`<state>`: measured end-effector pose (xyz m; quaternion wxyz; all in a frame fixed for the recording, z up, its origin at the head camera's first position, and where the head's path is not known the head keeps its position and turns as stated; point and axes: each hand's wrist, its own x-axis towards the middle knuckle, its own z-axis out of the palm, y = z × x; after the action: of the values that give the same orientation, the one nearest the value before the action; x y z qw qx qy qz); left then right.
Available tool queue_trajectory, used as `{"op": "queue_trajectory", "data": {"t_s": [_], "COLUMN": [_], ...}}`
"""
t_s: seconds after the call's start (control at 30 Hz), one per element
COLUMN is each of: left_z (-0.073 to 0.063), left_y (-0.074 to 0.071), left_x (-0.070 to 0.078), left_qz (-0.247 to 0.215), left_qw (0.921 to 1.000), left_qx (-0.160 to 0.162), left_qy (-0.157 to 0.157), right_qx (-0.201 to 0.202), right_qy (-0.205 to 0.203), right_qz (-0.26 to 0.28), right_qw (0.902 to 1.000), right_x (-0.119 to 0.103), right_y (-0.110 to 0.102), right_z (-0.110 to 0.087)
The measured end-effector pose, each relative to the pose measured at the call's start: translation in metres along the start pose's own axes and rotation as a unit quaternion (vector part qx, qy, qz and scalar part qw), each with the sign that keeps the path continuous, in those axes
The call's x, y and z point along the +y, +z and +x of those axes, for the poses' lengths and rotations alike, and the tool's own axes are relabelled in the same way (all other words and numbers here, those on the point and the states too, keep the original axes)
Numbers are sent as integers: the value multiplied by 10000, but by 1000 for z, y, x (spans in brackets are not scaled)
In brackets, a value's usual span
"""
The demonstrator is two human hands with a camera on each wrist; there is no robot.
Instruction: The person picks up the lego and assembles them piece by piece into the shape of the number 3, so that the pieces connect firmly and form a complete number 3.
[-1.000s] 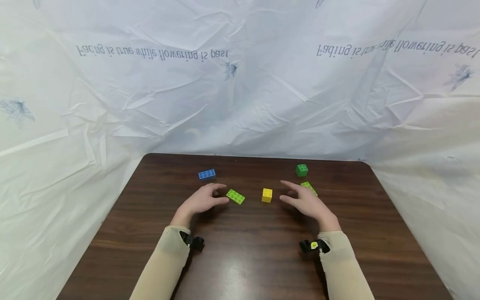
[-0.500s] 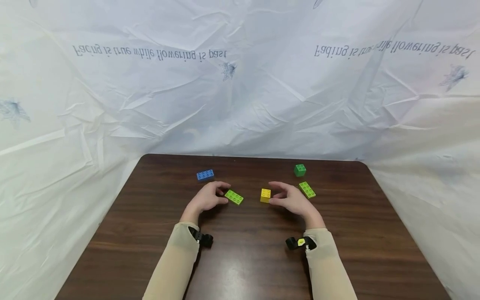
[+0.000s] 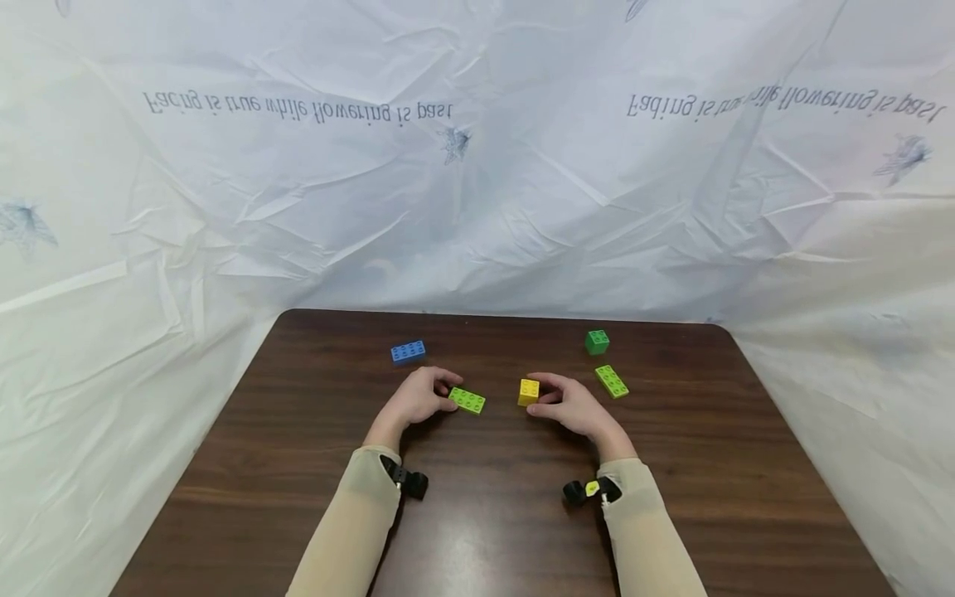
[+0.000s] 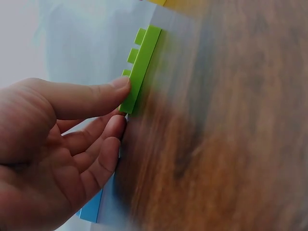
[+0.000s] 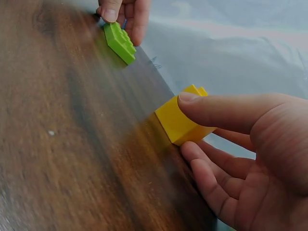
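My left hand pinches the left end of a flat lime-green toy brick, thumb on its near side. The left wrist view shows this lime brick from the side, its studs facing left. With thumb and fingers my right hand grips a yellow cube-shaped toy brick. In the right wrist view the thumb lies across a face of the yellow brick, and the fingertips behind it are partly hidden. A short gap of tabletop separates the two held bricks.
A blue brick lies beyond my left hand. Past the right hand are a second lime-green brick and a green cube brick. The dark wooden table ends at a white plastic sheet.
The right hand has moved left and closed its fingers on the yellow brick. The left hand has come in to pinch the lime brick, which has turned slightly.
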<state>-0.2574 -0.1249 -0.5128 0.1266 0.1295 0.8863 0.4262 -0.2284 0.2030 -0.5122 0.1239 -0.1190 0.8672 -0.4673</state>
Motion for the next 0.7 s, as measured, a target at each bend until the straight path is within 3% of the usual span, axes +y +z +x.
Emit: {"op": "queue_trajectory", "data": {"t_s": [0.23, 0.7], "left_z": [1, -2], "left_y": [1, 7], "left_x": [1, 7], "left_qz": [274, 203], "left_qw": [9995, 9994], "left_qx": [-125, -279], "left_qy": [-22, -10], "right_qx": [184, 433], "right_qy": [79, 356], "right_qz": [-201, -218], "right_qw": [9996, 9982], "right_x": [3, 2], "right_y": [3, 8], "right_z": [3, 5]}}
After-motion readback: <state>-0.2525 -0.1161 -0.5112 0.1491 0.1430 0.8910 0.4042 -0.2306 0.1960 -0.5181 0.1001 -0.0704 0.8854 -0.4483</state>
